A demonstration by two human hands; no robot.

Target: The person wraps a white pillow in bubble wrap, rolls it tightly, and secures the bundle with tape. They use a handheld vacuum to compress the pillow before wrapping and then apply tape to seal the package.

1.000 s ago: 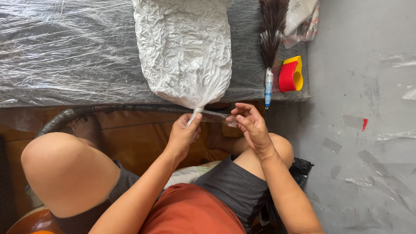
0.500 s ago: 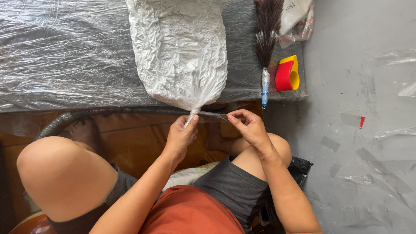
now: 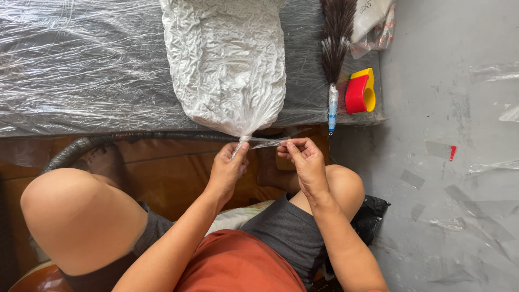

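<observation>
Pinching crinkled white bag's twisted neck, both hands.

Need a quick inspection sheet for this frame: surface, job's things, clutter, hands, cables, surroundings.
Surface: low table wrapped in clear plastic film.
Job's things: white crinkled bag lying on the table, its gathered neck at the near edge; a clear strip runs from the neck to the right.
Clutter: feather duster; red and yellow tape dispenser; packet at the top edge.
Hands: left hand pinches the neck; right hand holds the strip's end.
Cables: dark hose along the table's near edge.
Surroundings: grey floor with bits of tape and film; brown wooden floor.
</observation>
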